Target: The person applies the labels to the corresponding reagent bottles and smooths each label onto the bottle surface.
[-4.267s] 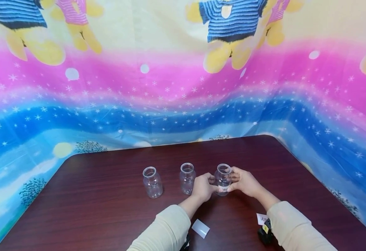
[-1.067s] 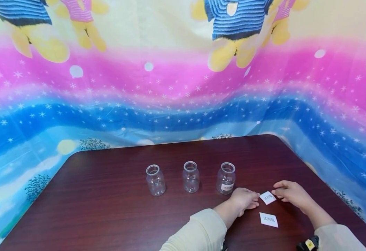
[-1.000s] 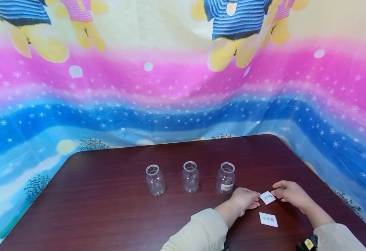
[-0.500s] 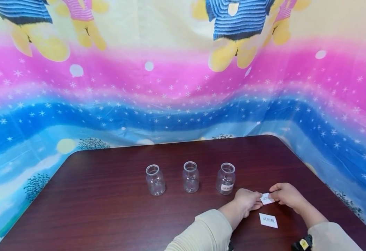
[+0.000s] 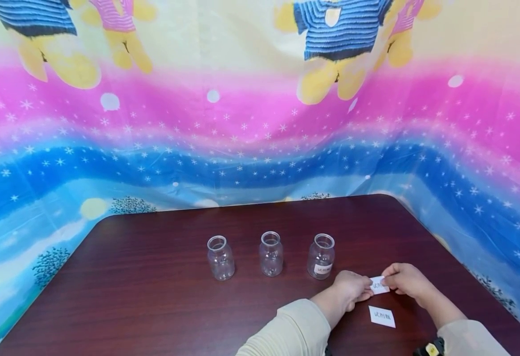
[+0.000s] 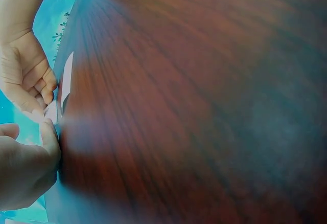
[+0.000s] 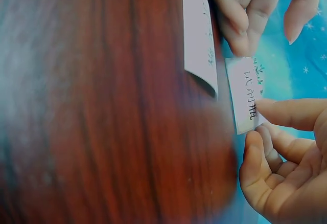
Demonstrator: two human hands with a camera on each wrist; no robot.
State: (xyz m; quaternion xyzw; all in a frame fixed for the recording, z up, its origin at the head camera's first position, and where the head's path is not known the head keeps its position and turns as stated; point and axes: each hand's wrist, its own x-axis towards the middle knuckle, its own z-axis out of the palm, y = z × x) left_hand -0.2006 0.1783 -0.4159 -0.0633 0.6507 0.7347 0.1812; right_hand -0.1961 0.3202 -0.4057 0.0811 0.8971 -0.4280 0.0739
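Between my two hands is a small white paper label (image 5: pixel 378 285) with handwritten characters. My left hand (image 5: pixel 350 289) pinches its left edge with its fingertips. At the opposite edge, my right hand (image 5: pixel 408 282) pinches a corner between thumb and index finger, as the right wrist view shows; its fingers (image 7: pixel 286 114) cover part of the writing. A second white label (image 5: pixel 382 316) lies on the table just below the hands. Left of them stands a clear glass jar (image 5: pixel 320 252) with a similar label (image 5: pixel 322 269) on its front.
Two more clear jars, a middle one (image 5: pixel 271 257) and a left one (image 5: pixel 221 262), stand upright in the same row, without lids. Everything is on a dark red-brown wooden table (image 5: pixel 153 296). A colourful printed cloth (image 5: pixel 242 123) hangs behind it.
Earlier, both hands were round the right jar at its label. They have left it and moved right to a loose label. In the last second my right hand shifted left and took the label's corner.
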